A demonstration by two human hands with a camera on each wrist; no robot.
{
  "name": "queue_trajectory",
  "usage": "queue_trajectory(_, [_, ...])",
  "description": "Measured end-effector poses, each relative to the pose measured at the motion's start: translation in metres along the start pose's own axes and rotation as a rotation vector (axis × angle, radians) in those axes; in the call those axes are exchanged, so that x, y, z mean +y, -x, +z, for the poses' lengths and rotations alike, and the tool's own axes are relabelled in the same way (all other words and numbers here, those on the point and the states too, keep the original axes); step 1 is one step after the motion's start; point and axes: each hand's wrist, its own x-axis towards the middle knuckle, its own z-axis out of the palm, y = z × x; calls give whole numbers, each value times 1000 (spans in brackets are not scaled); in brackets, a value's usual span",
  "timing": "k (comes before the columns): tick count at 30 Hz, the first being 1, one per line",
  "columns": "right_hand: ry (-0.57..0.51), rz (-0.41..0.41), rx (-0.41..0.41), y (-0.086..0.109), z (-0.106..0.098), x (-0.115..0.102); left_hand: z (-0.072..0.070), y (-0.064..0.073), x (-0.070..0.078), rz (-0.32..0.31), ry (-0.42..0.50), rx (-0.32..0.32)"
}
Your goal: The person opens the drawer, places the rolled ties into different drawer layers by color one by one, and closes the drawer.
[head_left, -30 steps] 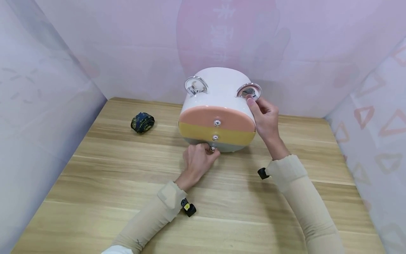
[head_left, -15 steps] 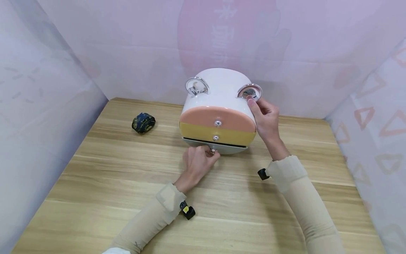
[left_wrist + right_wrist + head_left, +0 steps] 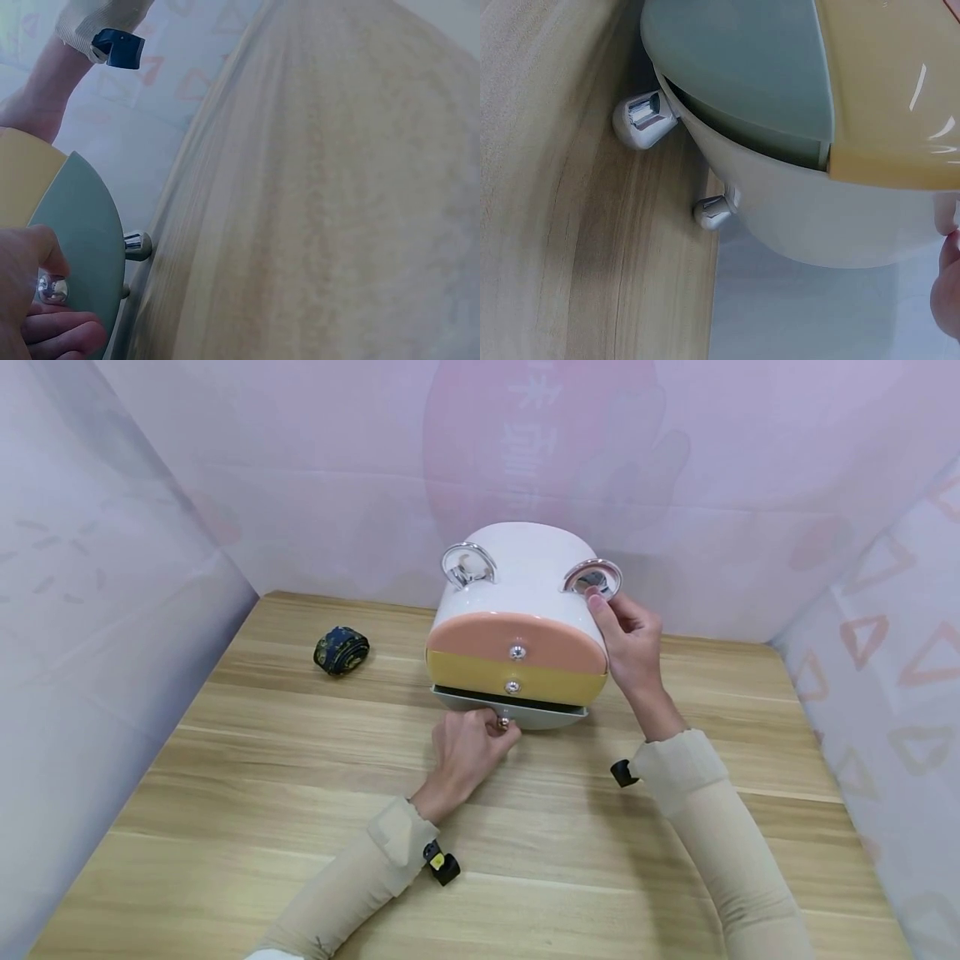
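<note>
Jutting slightly from the white cabinet (image 3: 528,572) on the wooden table (image 3: 555,852), the grey-green bottom drawer (image 3: 546,718) is held by its knob (image 3: 504,723), pinched in the left hand (image 3: 467,752); one silver ear (image 3: 594,575) is gripped by the right hand (image 3: 632,639).

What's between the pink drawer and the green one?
The yellow drawer with its silver knob, then a dark gap above the green drawer; the head view shows it.

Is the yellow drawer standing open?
No, the yellow drawer sits shut, while the grey-green drawer below it stands partly open.
</note>
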Motion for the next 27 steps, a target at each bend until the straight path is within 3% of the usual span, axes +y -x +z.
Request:
queue_trajectory(13, [-5, 16, 1, 0, 0, 0, -1, 4, 1, 0, -20, 8])
queue_trajectory(24, [-12, -8, 10, 0, 1, 0, -2, 1, -1, 4, -77, -39])
queue_trajectory(27, [-10, -10, 6, 0, 0, 0, -1, 1, 0, 30, -86, -29])
